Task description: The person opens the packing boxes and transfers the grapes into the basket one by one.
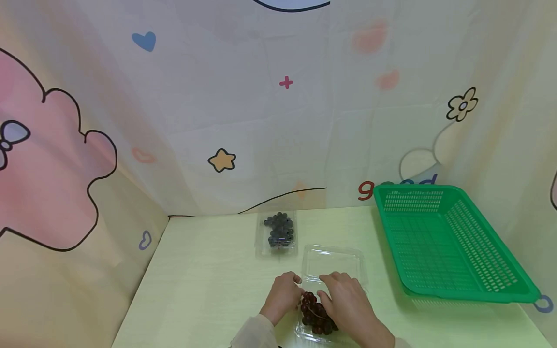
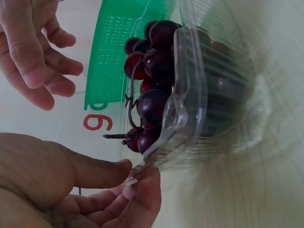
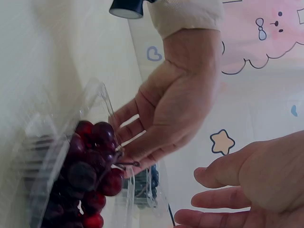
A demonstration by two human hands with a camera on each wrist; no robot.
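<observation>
A bunch of dark red grapes [image 1: 314,316] lies in a clear plastic clamshell box [image 2: 190,99] near the front of the table, its lid [image 1: 332,263] folded back behind it. My left hand [image 1: 283,296] pinches the box's left rim between thumb and fingers, as the left wrist view shows. Over the box's right side hovers my right hand [image 1: 348,302], fingers spread and loosely bent, holding nothing; in the right wrist view that right hand [image 3: 251,190] is apart from the grapes [image 3: 90,171].
Behind, a second clear box [image 1: 259,244] holds a bunch of dark, almost black grapes [image 1: 280,229]. A green perforated plastic basket [image 1: 465,290] stands on the right of the pale table [image 1: 187,285]. A printed curtain [image 1: 243,106] hangs along the back and sides.
</observation>
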